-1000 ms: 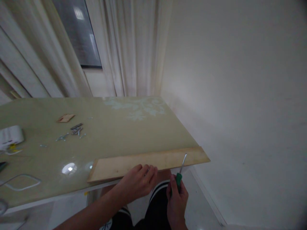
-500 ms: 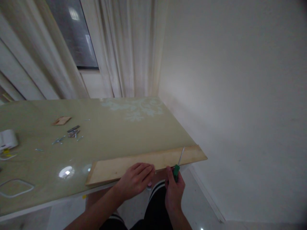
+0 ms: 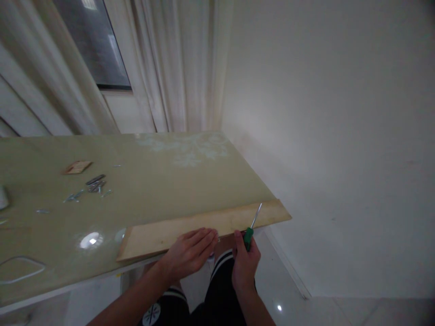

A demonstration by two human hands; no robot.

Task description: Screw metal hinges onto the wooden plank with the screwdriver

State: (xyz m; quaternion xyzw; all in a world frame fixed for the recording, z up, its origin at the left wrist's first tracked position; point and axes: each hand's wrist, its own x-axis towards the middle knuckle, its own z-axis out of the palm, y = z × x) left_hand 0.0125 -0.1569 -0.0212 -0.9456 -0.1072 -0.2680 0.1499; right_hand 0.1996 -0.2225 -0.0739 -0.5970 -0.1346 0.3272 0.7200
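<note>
A long, pale wooden board (image 3: 193, 224) lies along the table's front edge, its right end reaching the table's corner. My left hand (image 3: 193, 249) rests over the board's near edge, fingers pressed together and gripping it; the thumb is hidden. A tiny metallic bit shows beside its fingertips, too small to name. In my right hand (image 3: 246, 258) is a screwdriver (image 3: 249, 235), held by its green handle, the shaft pointing up and away over the board. The right fingertips are close to the board's near edge.
On the left of the glossy greenish table (image 3: 163, 190) lie several loose screws (image 3: 73, 197), a small pile of metal hardware (image 3: 97, 183) and a small wooden piece (image 3: 78, 167). A thin white loop (image 3: 22, 269) is nearer the front. A white wall (image 3: 326, 149) flanks the right side.
My view has shifted slightly, so the table's things sit further left and a little higher. Both hands keep nearly the same places, with the screwdriver still in the right.
</note>
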